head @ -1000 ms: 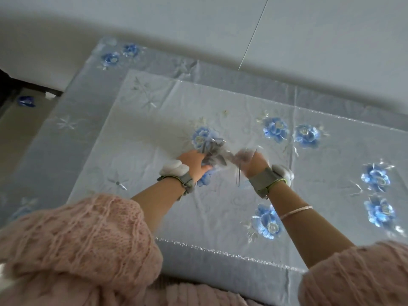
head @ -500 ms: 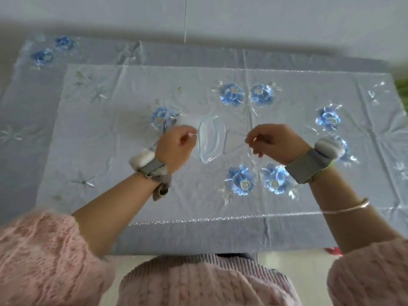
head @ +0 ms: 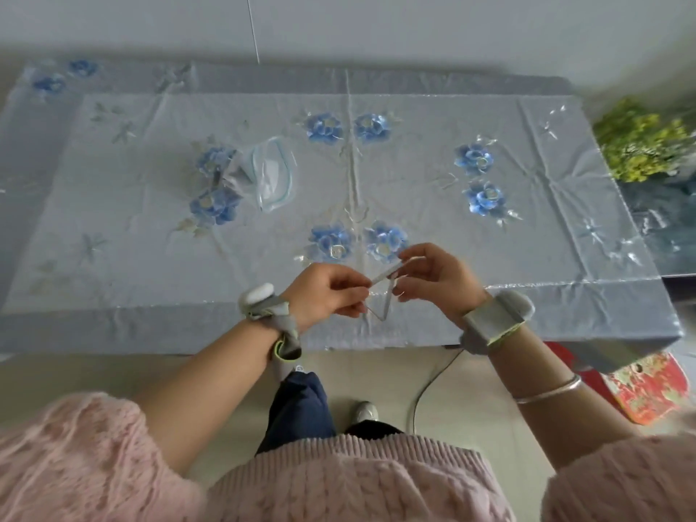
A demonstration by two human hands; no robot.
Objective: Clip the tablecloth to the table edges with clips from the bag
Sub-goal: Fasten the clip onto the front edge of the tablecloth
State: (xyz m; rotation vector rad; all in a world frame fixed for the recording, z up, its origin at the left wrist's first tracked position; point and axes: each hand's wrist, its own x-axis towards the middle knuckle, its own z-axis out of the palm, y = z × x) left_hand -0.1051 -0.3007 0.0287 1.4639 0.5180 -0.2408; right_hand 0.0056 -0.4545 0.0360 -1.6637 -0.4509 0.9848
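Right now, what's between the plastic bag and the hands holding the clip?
In the head view, only tablecloth with two blue embroidered flowers lies between the bag and the hands holding the clip.

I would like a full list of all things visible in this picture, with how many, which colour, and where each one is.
tablecloth: one, pale blue with blue flowers, spread over the table.
bag: one, clear plastic, lying open on the cloth, left of centre.
clip: one, thin bent metal, held at the near table edge.
plant: one, yellow-green, beyond the table's right end.
red object: one, red patterned, on the floor at right.
cable: one, pale, on the floor under the near edge.
left hand: one, holding the clip, grey wrist strap.
right hand: one, holding the clip, grey strap and silver bangle.
pink sleeves: two, at the bottom.
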